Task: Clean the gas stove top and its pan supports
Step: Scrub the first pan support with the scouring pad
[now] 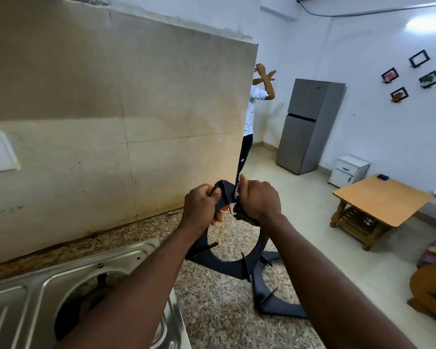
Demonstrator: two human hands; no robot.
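Observation:
I hold a dark pan support [239, 267] upright over the speckled granite counter [212, 298]. My left hand [200, 206] grips its top edge on the left. My right hand [258, 201] grips a dirty cloth [241, 215] pressed against the same top edge. A second dark pan support [278, 304] lies flat on the counter below and to the right. The steel gas stove top [48, 280] sits at the lower left with its burner opening bare, partly hidden by my left forearm.
A beige tiled wall [111, 122] stands behind the counter. Past the counter's right edge the room holds a person [256, 96] standing, a grey fridge [310, 127], a small white cabinet [347, 171] and a wooden table [378, 202].

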